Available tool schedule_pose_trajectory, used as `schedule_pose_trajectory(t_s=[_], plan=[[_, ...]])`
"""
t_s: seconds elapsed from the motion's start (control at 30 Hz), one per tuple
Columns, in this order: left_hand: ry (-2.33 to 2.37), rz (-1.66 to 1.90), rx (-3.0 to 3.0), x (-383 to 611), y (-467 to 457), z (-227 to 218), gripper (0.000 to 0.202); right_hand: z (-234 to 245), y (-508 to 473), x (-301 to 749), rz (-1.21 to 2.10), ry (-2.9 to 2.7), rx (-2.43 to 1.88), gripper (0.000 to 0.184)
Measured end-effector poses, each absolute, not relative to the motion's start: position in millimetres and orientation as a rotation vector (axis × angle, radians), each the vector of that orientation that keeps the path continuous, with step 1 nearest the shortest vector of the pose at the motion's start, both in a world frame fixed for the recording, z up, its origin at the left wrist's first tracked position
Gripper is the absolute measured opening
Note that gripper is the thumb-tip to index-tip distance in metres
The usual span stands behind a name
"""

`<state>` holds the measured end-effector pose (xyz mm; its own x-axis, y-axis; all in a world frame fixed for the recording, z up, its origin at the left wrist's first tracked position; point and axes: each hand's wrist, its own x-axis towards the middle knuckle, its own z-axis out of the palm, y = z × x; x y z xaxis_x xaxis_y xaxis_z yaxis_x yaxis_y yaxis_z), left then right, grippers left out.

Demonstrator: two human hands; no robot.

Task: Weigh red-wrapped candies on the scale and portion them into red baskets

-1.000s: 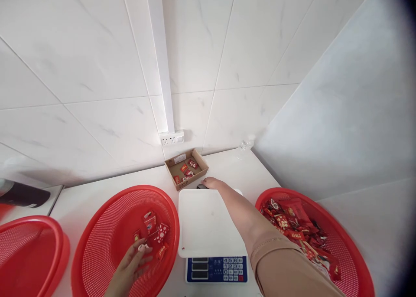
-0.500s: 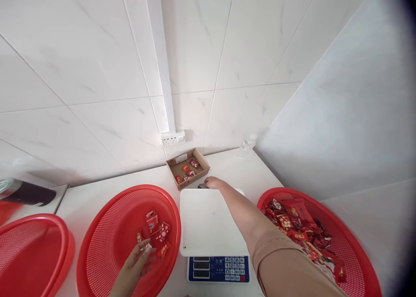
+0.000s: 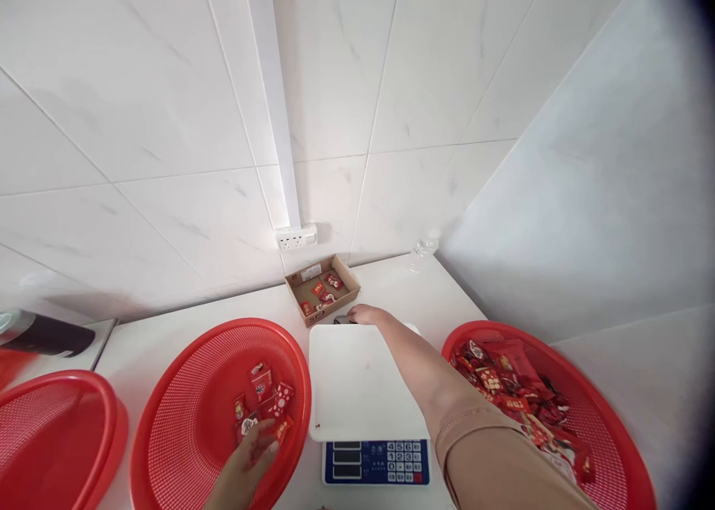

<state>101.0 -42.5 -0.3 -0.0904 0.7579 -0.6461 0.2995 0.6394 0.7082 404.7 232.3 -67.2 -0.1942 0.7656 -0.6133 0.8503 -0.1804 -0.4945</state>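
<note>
A white desk (image 3: pixel 430 294) runs along a wall of large white marbled tiles (image 3: pixel 167 123) and ends in a corner on the right. A white socket strip (image 3: pixel 296 236) sits low on the wall, and a clear bottle (image 3: pixel 420 251) stands in the corner.

Below the sockets, an open cardboard box (image 3: pixel 343 304) holds a few red packets. A white scale (image 3: pixel 357 376) stands in the middle of the desk, its keypad (image 3: pixel 399 458) nearest the person.

Three red mesh baskets lie on the desk. The left basket (image 3: pixel 50 435) shows no contents. The middle basket (image 3: pixel 184 398) holds a small cluster of red packets (image 3: pixel 265 394). The right basket (image 3: pixel 606 450) holds a heap of them (image 3: pixel 503 380).

The left hand (image 3: pixel 246 461) lies on the near edge of the cluster in the middle basket, and its grip cannot be told. The right hand (image 3: pixel 366 315) reaches past the scale to a small dark thing (image 3: pixel 342 320) just beside the box; its grip is unclear too.
</note>
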Motion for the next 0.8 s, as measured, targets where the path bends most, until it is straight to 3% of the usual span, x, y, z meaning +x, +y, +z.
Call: schedule_pose_trajectory(t_s=[0.3,0.4,0.63,0.8], plan=[[1.684,0.467,0.899,102,-42,7,0.063,-41,219,400,-0.817,2.04,2.369,0.04],[1.673,0.465,0.894,104,-43,10,0.063,-34,218,397,-0.693,2.151,2.303,0.043],[1.693,0.436,0.933,103,-46,12,0.065,-27,225,394,-0.569,2.091,2.145,0.024],[1.686,0.417,0.942,102,-50,10,0.066,-21,216,417,-0.499,1.998,2.202,0.027]])
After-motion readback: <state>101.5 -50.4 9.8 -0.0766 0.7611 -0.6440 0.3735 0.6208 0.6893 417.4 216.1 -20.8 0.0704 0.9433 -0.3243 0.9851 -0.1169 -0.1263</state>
